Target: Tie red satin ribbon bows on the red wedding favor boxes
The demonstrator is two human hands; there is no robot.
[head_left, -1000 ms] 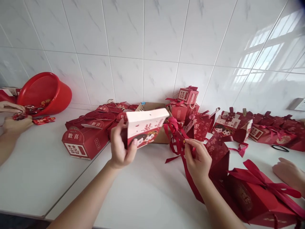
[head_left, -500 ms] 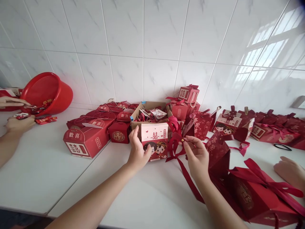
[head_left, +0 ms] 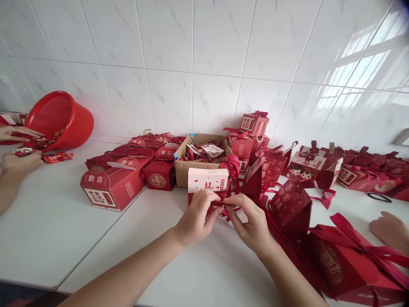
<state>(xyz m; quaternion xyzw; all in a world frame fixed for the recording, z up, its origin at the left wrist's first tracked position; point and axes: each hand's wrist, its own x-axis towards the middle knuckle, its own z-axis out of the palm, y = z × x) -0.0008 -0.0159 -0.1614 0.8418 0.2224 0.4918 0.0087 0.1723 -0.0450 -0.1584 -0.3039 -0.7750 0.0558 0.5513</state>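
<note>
A red and white gift box (head_left: 208, 181) stands upright in front of me, printed with small hearts and a double character. Before its front face, my left hand (head_left: 200, 217) pinches a dark red ribbon (head_left: 220, 204). My right hand (head_left: 249, 219) meets it from the other side, fingertips closed on the same ribbon. A tiny gold bead (head_left: 223, 206) shows between the fingertips. My fingers cover the lower part of the box. Just behind it sits an open cardboard box (head_left: 185, 174) filled with small tags and ribbons.
Several red boxes (head_left: 111, 183) stand to the left, more (head_left: 335, 264) to the right. At far left, another person's hands (head_left: 21, 164) handle wrapped sweets by a tipped red basin (head_left: 76, 123). Another hand (head_left: 388, 230) rests at the right edge. A black band (head_left: 379, 197) lies nearby.
My left hand has let go of the gift box and moved right to the ribbon. My right hand has brought the beaded ribbon left, before the box. The two hands now meet.
</note>
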